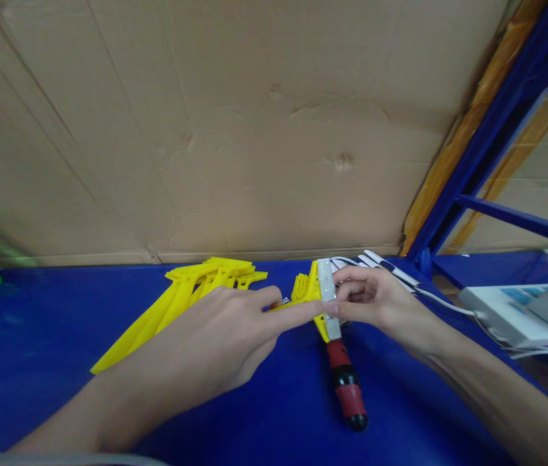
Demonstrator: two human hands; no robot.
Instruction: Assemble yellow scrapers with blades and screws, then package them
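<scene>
Two bare hands meet over a blue tabletop in the head view; a blue-tinted label on the white box at the right is too blurred to read, and a small dark mark on the red-and-black handle is equally illegible.

The light grey strip between the hands has its long axis running far to near, its near end slanting slightly right; the handle continues along nearly the same line, its rounded black end pointing near and a little right; whether handle and strip are joined cannot be told.

The strip looks flat, narrow and slightly glossy; a bright yellow plastic piece lies along its left edge, with a ribbed lump on its left side.

The left hand stretches its index finger to the strip, the other fingers bent and partly hidden, so their hold cannot be told; the right hand has its thumb at the strip and its fingers curled beyond, their grip likewise unclear.

Several long yellow plastic parts overlap to the left; a white cable runs to the box.
</scene>
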